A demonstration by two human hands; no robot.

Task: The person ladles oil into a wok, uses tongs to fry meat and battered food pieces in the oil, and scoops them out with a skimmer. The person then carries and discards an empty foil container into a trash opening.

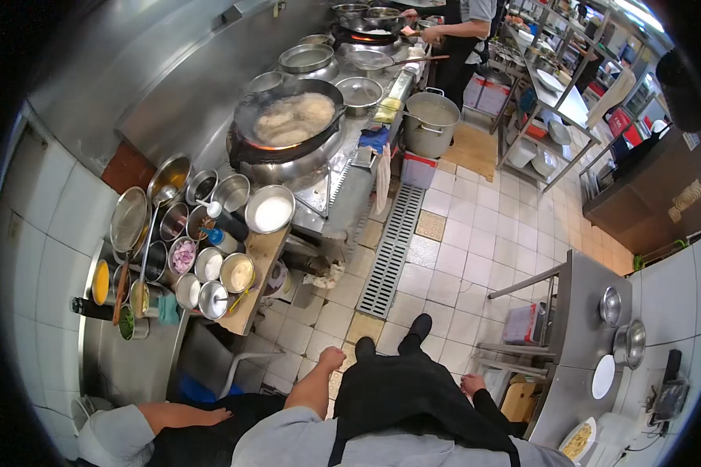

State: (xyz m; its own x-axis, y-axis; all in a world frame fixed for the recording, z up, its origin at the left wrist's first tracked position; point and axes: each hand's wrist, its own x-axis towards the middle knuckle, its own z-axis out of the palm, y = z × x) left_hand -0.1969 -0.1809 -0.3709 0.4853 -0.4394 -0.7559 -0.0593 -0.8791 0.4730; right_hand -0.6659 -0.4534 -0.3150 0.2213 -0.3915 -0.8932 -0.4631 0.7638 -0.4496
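My left hand (332,358) hangs beside the black apron (397,389), its fingers curled closed with nothing visible in them. On the other side of the apron, my right hand (472,384) is also curled, with no object showing in it, close to the steel side table (584,342). Neither hand touches a utensil or container. Ahead and to the left, a wok (249,117) of bubbling, pale, foamy contents sits over a flame. Bowls of ingredients, among them chopped pink onion (182,256) and white powder (273,212), crowd the counter's near end.
At lower left is a co-worker's hand (218,416); another person's arm (463,29) reaches over a far wok. A large pot (431,124) stands by the stove. A drain grate (393,253) crosses the tiled floor. Shelving (549,86) stands at upper right.
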